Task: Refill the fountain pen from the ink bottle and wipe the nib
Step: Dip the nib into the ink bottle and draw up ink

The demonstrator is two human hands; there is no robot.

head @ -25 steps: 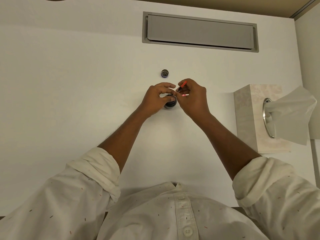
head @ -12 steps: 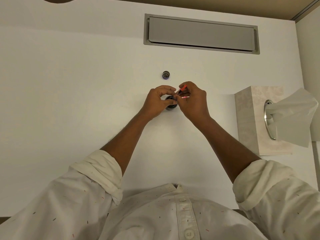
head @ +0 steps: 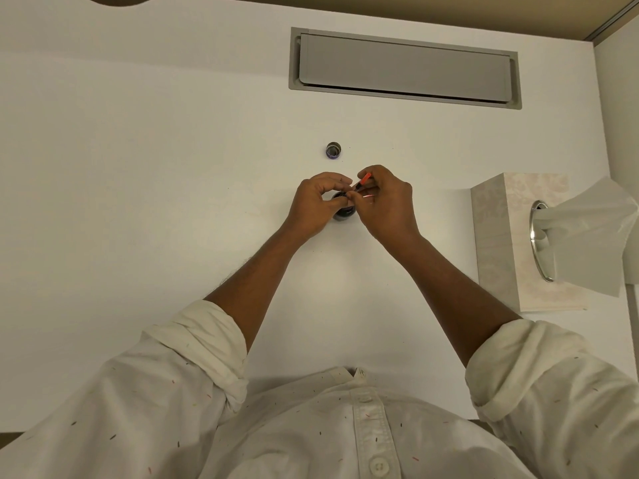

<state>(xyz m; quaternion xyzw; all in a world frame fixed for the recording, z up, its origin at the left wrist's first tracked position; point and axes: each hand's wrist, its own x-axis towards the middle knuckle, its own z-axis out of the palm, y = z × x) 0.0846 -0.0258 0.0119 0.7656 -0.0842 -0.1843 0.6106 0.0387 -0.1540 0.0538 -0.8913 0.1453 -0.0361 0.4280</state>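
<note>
A small dark ink bottle [head: 343, 212] stands open on the white desk, mid-frame. My left hand [head: 316, 205] curls round its left side and holds it. My right hand [head: 385, 202] pinches a thin pen part with an orange-red end [head: 363, 181], tilted down toward the bottle's mouth. The nib end is hidden behind my fingers. The bottle's dark cap [head: 333, 150] lies apart, farther back on the desk.
A beige tissue box [head: 498, 236] stands at the right with a white tissue [head: 587, 233] sticking out of its metal-ringed slot. A grey cable flap [head: 404, 69] is set into the desk at the back. My white shirt fills the near edge.
Both hands stay at the bottle with the same grips; only the camera view has shifted slightly.
</note>
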